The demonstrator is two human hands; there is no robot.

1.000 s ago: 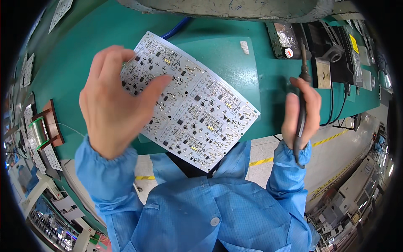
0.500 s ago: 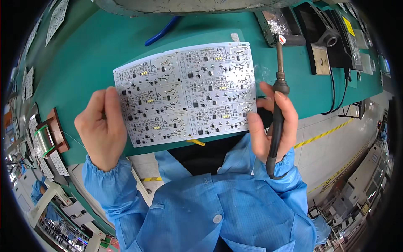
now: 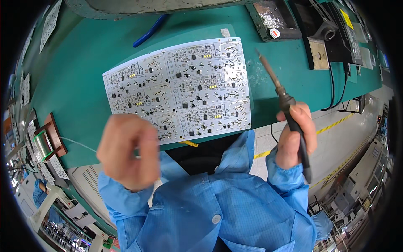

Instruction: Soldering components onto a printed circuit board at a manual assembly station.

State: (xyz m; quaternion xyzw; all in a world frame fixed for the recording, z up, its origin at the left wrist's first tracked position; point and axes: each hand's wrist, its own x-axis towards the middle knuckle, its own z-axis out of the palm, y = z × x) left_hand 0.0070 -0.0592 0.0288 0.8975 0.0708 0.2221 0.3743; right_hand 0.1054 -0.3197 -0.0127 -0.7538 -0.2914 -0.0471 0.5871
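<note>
A white panel of circuit boards [image 3: 212, 93] lies on the green work mat, carrying rows of small black and yellow parts. My right hand [image 3: 297, 136] grips a soldering iron [image 3: 299, 138] by its black handle, right of the panel. Its metal tip points up and left, apart from the boards. My left hand [image 3: 128, 151], smeared by motion, is closed in front of the panel's lower left corner, which it covers. A thin solder wire [image 3: 77, 143] runs to this hand from a spool [image 3: 42, 145] on a brown stand [image 3: 56, 134]; the wire's end is hidden.
Blue-handled pliers [image 3: 150, 31] lie behind the panel. At the back right are a dark tray with solder scraps [image 3: 275, 19] and a black iron holder [image 3: 317, 25] with a sponge pad [image 3: 318, 53]. A grey curved fixture [image 3: 159, 7] overhangs the far edge.
My left hand has moved right and toward me, over the panel's near corner. My right hand has drawn the iron right, its tip leaving the scrap tray and tilting left.
</note>
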